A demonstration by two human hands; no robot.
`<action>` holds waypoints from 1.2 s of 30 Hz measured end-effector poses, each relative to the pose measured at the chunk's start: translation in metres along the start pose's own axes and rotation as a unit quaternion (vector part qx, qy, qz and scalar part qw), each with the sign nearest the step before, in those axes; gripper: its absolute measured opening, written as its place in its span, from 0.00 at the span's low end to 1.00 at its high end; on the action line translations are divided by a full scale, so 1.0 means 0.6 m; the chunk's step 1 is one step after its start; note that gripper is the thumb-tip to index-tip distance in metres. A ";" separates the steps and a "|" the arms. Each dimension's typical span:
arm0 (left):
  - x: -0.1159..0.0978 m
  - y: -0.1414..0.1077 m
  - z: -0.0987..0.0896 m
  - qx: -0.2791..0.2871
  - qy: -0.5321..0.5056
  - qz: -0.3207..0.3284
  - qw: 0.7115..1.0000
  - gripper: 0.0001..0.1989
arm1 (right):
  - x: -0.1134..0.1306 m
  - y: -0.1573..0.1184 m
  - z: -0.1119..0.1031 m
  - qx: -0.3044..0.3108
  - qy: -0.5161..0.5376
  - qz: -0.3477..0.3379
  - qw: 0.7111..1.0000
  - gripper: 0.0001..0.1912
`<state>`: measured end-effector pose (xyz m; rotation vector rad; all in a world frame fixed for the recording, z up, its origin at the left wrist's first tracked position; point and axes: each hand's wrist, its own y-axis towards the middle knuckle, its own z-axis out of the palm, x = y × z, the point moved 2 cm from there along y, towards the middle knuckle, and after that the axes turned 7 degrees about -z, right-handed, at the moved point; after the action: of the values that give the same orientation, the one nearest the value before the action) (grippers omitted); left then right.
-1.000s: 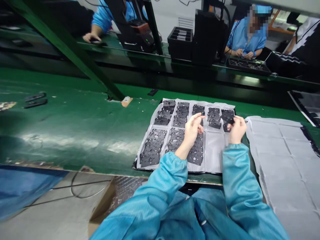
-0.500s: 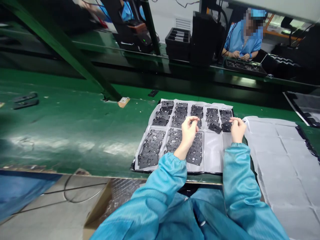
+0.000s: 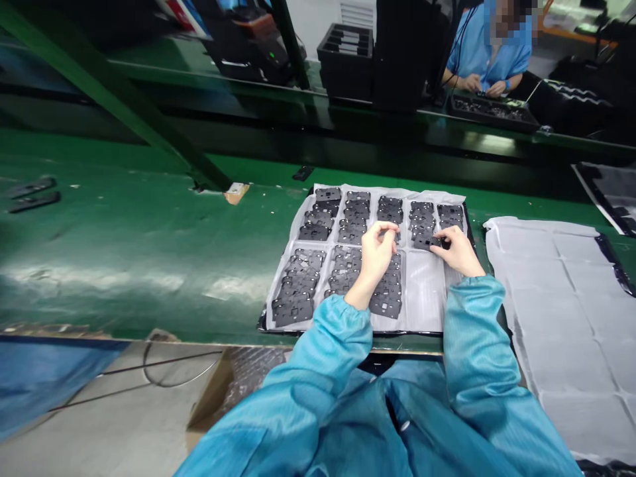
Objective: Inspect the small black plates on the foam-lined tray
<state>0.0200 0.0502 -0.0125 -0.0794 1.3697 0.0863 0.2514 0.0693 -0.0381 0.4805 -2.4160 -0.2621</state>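
Note:
A tray (image 3: 424, 291) lined with white sheet and divided into compartments lies before me, with overlapping black perforated plates (image 3: 293, 308) in most of them. Over its middle hovers my left hand (image 3: 377, 253), thumb and fingers curled together; whatever is between them, if anything, I cannot make out. My right hand (image 3: 458, 250) comes in from the right, its fingertips gripping the edge of a black plate (image 3: 424, 240) at the near end of the fourth stack in the back row. White lining shows in the front compartment just below that stack. My right hand hides part of the last back stack.
To the right lies another white-lined tray (image 3: 549, 305). Black parts (image 3: 34, 201) rest on the green bench (image 3: 149, 245) at the left, and a small black piece (image 3: 303, 173) lies behind the tray. A slanted green post (image 3: 114, 106) stands left. Across, a co-worker (image 3: 489, 59) handles small parts.
My right hand has moved left from the last back stack to the fourth one. The plate there now lies straighter along its stack. My left hand has hardly moved; the view has shifted slightly.

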 end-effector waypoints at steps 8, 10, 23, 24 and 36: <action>0.003 0.002 -0.003 -0.013 -0.006 0.004 1.000 0.04 | 0.000 0.001 -0.001 -0.020 -0.001 0.001 1.000 0.17; 0.006 0.003 -0.003 -0.005 0.000 0.006 1.000 0.05 | 0.002 -0.002 -0.001 -0.011 -0.005 -0.004 1.000 0.21; 0.013 -0.005 0.009 0.035 0.046 0.011 0.998 0.05 | 0.025 0.006 0.021 0.052 -0.042 -0.005 0.998 0.19; 0.013 -0.006 0.010 0.038 0.050 0.010 0.998 0.05 | 0.025 0.006 0.020 0.053 -0.040 0.000 0.998 0.20; 0.005 -0.011 0.014 0.138 0.052 -0.004 0.989 0.21 | 0.143 0.010 -0.010 -0.043 0.083 -0.155 0.984 0.20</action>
<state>0.0296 0.0445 -0.0138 0.1455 1.4741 -0.1167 0.1921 0.0398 0.0168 0.8062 -2.1536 -0.4411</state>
